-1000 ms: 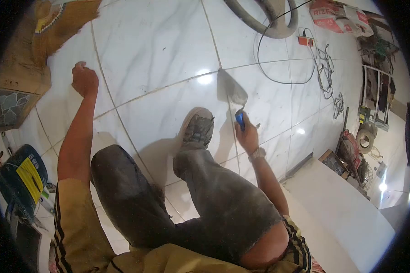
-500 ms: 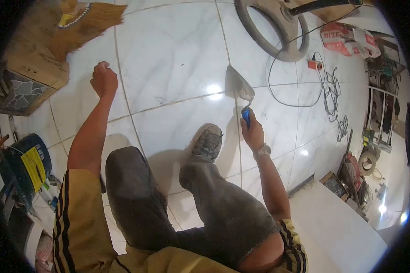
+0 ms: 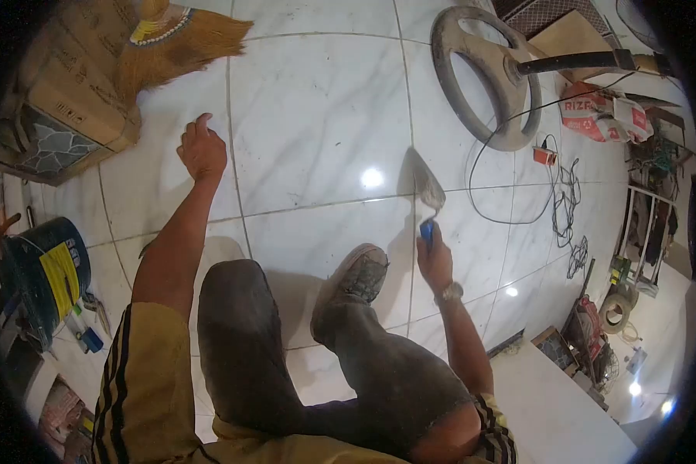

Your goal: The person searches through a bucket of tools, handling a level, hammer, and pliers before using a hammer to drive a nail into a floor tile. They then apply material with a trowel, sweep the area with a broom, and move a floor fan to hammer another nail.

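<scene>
Right grip (image 3: 436, 263) holds one trowel (image 3: 428, 185).

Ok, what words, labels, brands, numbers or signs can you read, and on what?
"RIZ", then an unclear letter: red-and-white bag.
Carton print: too small to read.
Yellow label and white marks on the bucket: too blurred to read.

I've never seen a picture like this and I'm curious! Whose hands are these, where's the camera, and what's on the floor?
There's no robot here, just a person's two bare hands. All the pictures come from one camera worn on that person's head, looking forward and down. The right hand holds a trowel by its blue handle. The left hand seems empty. On the tiled floor lies a tangled black cord.
</scene>
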{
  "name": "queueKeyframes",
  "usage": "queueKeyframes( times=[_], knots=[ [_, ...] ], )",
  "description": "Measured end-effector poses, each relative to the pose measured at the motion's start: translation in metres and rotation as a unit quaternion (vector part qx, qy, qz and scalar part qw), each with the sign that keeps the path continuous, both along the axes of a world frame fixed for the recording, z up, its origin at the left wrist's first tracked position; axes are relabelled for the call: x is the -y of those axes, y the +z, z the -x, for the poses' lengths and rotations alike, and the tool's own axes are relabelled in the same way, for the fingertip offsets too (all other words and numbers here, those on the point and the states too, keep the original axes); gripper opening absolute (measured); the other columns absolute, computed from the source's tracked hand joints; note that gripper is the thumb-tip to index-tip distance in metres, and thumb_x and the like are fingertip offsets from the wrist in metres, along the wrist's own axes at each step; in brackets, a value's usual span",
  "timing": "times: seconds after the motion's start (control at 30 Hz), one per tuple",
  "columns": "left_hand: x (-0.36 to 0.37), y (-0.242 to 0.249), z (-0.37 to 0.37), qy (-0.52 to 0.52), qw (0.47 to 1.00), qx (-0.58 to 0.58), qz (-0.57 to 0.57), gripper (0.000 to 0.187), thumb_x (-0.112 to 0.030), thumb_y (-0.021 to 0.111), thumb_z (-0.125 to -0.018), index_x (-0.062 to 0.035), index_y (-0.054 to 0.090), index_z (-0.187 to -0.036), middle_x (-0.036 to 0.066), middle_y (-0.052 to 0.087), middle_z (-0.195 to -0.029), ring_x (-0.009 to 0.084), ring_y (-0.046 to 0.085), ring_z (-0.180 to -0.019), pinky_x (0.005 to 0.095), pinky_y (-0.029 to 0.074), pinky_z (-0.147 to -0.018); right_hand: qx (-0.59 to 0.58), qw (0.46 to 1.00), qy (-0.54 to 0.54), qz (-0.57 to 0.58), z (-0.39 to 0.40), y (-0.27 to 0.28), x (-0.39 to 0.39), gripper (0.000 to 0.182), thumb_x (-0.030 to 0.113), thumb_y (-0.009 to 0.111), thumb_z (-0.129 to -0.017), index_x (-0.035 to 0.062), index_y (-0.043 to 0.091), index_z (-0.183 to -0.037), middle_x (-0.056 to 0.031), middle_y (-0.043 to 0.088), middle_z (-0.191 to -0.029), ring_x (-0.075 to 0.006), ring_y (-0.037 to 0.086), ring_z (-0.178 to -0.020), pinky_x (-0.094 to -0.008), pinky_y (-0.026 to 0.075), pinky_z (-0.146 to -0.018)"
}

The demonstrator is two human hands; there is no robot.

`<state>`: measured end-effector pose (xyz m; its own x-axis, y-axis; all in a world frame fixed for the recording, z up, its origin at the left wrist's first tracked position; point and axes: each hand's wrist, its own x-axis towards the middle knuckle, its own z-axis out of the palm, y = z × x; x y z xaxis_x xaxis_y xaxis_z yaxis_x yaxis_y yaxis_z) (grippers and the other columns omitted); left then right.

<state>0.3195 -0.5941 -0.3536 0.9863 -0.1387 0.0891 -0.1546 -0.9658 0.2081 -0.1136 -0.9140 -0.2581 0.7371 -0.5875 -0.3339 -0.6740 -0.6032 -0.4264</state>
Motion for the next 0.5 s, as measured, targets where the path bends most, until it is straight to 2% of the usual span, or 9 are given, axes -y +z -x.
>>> queueKeyframes(
  times=[0.13,0.17,0.23,0.3,0.4,0.5],
  knots=[
    [0.002,0.000,-0.005,0.005,1.000,-0.022,-0.010,0.034,-0.014,0.055,-0.095,-0.0210,0.060,-0.128,0.006,0.061,-0.122,0.0280,0.058,-0.114,0.0474,0.044,-0.094,0.014,0.999,0.023,0.032,-0.086,-0.009,0.037,0.053,0.027,0.059,-0.100,-0.0023,0.043,-0.141,-0.0343,0.069,-0.091,-0.0541,0.066,-0.083,-0.0587,0.055,-0.071],
    [0.003,0.002,-0.006,0.006,0.999,-0.034,-0.011,0.034,-0.014,0.055,-0.095,-0.0209,0.060,-0.128,0.006,0.061,-0.122,0.0282,0.058,-0.114,0.0473,0.043,-0.094,-0.009,0.999,0.015,0.040,-0.107,-0.014,0.049,0.053,0.029,0.060,-0.099,-0.0008,0.044,-0.140,-0.0342,0.069,-0.090,-0.0538,0.067,-0.083,-0.0596,0.055,-0.071],
    [0.001,0.005,-0.009,0.004,0.999,-0.040,-0.006,0.035,-0.013,0.055,-0.095,-0.0207,0.060,-0.128,0.006,0.060,-0.123,0.0284,0.058,-0.114,0.0471,0.043,-0.094,0.021,0.996,0.035,0.074,-0.145,-0.027,0.072,0.052,0.030,0.060,-0.098,0.0022,0.046,-0.139,-0.0338,0.069,-0.089,-0.0539,0.067,-0.081,-0.0604,0.055,-0.071],
    [-0.001,0.000,-0.008,-0.006,0.999,-0.031,0.004,0.035,-0.013,0.054,-0.095,-0.0207,0.060,-0.129,0.006,0.060,-0.123,0.0284,0.057,-0.114,0.0468,0.042,-0.095,0.047,0.997,0.034,0.058,-0.190,-0.026,0.091,0.050,0.030,0.060,-0.097,0.0048,0.048,-0.138,-0.0331,0.070,-0.090,-0.0537,0.068,-0.081,-0.0604,0.055,-0.071],
    [0.000,0.003,-0.010,-0.007,0.999,-0.039,0.010,0.037,-0.011,0.054,-0.094,-0.0200,0.060,-0.129,0.006,0.059,-0.124,0.0285,0.056,-0.115,0.0459,0.041,-0.096,-0.001,0.997,0.008,0.070,-0.250,-0.016,0.110,0.051,0.032,0.059,-0.096,0.0054,0.049,-0.138,-0.0334,0.070,-0.095,-0.0529,0.068,-0.086,-0.0611,0.055,-0.076],
    [-0.002,0.001,-0.010,-0.013,0.999,-0.039,0.018,0.037,-0.010,0.054,-0.094,-0.0192,0.059,-0.129,0.006,0.059,-0.124,0.0281,0.056,-0.116,0.0455,0.040,-0.096,-0.008,0.998,0.005,0.065,-0.273,-0.018,0.120,0.054,0.034,0.058,-0.098,0.0045,0.046,-0.141,-0.0325,0.070,-0.097,-0.0527,0.068,-0.091,-0.0617,0.054,-0.079]
  ],
)
